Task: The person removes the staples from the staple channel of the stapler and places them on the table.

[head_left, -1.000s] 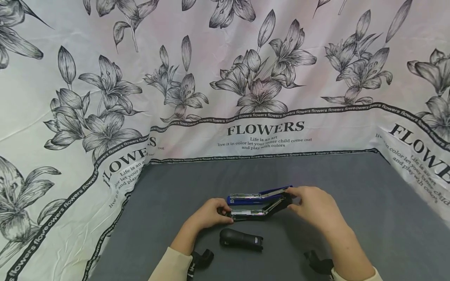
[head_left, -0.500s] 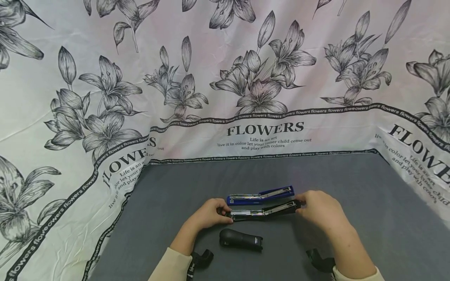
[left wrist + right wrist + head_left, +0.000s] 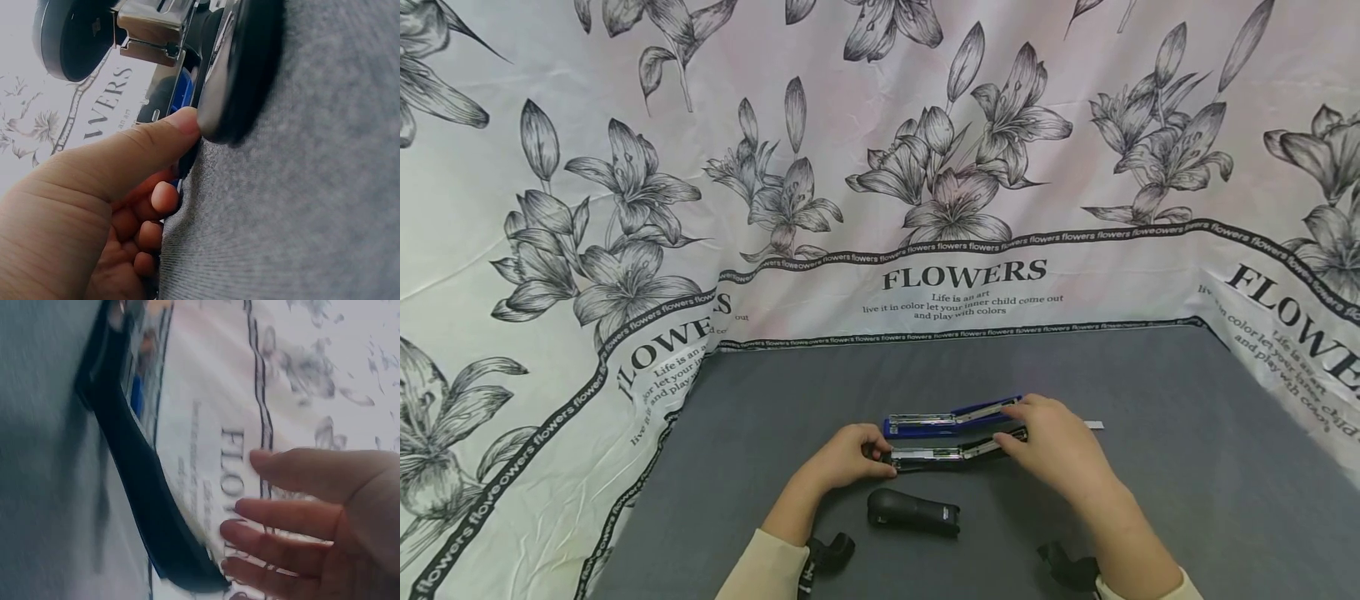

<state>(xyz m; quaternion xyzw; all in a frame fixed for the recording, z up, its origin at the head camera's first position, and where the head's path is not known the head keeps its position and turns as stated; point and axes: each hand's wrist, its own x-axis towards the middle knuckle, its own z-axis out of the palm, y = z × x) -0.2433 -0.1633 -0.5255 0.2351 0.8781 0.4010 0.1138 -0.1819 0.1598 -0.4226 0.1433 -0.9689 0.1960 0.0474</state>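
A black stapler lies opened out on the grey table, its metal magazine showing. My left hand pinches its left end between thumb and fingers; the left wrist view shows the thumb pressed at the rounded black tip. My right hand hovers over the raised right arm of that stapler. In the right wrist view its fingers are spread and apart from the black arm. Just behind lies a blue stapler, likewise opened out, its right end partly covered by my right hand.
An oblong black object with a rounded left end lies in front of the staplers. A small white strip shows right of my right hand. Flower-printed cloth surrounds the grey table at the back and sides.
The black stapler's arm swung lower and outward in my right hand, then that hand let go and moved left over it. The white strip has come into sight. My left hand stays put.
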